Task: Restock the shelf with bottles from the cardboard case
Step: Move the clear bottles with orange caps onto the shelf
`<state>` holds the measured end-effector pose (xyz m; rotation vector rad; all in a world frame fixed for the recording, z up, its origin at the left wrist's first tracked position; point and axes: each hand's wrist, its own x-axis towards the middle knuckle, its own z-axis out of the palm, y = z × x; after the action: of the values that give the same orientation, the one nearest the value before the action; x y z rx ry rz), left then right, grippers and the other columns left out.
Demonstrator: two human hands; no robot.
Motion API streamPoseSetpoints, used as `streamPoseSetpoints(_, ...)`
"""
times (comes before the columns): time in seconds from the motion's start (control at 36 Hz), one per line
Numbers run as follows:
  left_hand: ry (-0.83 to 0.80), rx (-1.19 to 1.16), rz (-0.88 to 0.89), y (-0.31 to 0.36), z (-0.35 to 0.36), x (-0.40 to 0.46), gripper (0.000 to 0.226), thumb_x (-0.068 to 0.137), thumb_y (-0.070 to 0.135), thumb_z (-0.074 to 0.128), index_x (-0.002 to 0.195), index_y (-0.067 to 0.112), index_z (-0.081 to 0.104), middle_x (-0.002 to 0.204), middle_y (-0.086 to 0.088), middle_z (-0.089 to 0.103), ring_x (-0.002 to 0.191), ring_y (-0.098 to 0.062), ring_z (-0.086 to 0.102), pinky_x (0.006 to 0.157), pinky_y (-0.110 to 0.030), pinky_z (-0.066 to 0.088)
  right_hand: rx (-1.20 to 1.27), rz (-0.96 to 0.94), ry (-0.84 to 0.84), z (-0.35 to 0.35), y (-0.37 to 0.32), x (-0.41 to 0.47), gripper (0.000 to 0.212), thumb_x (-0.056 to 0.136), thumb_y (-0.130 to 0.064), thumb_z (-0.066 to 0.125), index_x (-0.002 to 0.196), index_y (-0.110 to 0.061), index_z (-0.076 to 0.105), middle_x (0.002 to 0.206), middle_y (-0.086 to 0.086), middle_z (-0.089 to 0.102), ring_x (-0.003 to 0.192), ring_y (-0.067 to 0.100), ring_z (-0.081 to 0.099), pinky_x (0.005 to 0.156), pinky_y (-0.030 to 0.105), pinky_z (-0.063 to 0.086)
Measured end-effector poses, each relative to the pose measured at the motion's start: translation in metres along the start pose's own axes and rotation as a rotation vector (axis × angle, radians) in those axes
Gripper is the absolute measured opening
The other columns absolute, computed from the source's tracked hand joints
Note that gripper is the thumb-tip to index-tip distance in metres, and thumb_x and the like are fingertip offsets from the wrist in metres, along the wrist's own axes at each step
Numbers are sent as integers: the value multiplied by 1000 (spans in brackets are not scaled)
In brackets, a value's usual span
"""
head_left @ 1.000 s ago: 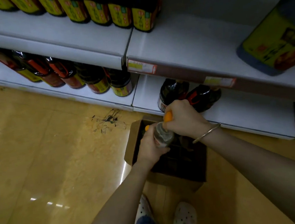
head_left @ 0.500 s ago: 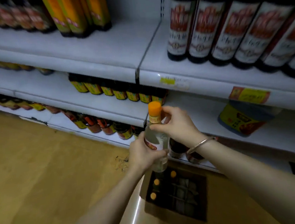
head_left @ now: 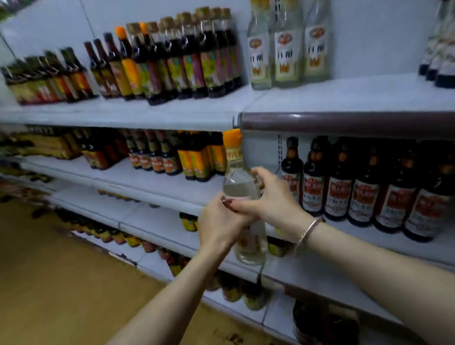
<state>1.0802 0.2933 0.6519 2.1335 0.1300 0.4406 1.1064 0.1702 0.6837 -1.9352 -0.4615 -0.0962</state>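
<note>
Raised higher, clear bottle (head_left: 239,182) fronts dark bottles (head_left: 359,185).

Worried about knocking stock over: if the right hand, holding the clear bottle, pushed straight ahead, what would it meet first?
Probably the dark red-labelled bottles just beyond the right hand; depth is unclear.

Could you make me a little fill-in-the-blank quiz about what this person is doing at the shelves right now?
1. Both hands, left hand and right hand, hold one clear bottle with an ______ cap.
2. A bracelet sits on the ______ wrist.
3. The matching clear bottles stand on the ______ shelf in view.
4. The bottles just right of the hands have ______ labels.

Missing words: orange; right; top; red
</note>
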Motion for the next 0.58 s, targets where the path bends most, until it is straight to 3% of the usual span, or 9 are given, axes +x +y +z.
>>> streamPoseSetpoints(0.06,19,-48,20,27,-10,5,41,45,63,64,76,37,63,73,18,68,70,2,64,64,-30,55,21,-43,39,-19,-24,3,53,64,-33,86,102,-28,49,88,-16,63,83,-2,61,73,16,51)
streamPoseSetpoints(0.11,9,-81,52,53,-21,12,43,47,61,70,81,35,64,78,15,70,74,-1,66,70,-36,56,55,-60,67,-38,-46,9,60,63,-29,87,105,-30,45,88,-17,60,84,-1,60,77,20,52)
streamPoseSetpoints(0.19,-67,-168,145,88,-37,25,48,53,45,85,95,30,67,86,11,73,81,-4,68,74,-33,57,124,-68,84,-68,-73,22,67,60,-24,88,113,-22,47,100,0,68,93,16,66,85,42,55)
streamPoseSetpoints(0.28,-114,-181,215,119,-49,37,53,55,31,90,102,29,66,88,10,73,82,-4,69,68,-25,57,214,-76,88,-96,-96,33,71,59,-16,89,117,-20,48,100,10,70,90,25,69,81,48,56)
streamPoseSetpoints(0.33,-111,-214,250,138,-52,46,58,55,25,91,107,27,66,91,7,73,84,-9,70,69,-26,57,273,-92,84,-112,-107,42,70,60,-10,87,118,-21,49,98,9,72,88,26,71,76,47,58)
streamPoseSetpoints(0.44,-32,-247,341,173,-51,68,57,53,26,91,105,29,68,87,10,72,80,-6,70,72,-31,59,386,-131,67,-140,-125,60,60,65,-4,83,109,-30,51,84,-2,74,77,15,72,56,28,55)
streamPoseSetpoints(0.58,24,-261,428,202,-44,104,60,50,34,91,105,27,69,89,10,73,82,-1,68,73,-26,58,371,-142,110,-163,-133,85,81,67,-12,84,135,-23,42,105,7,71,93,23,70,71,37,58)
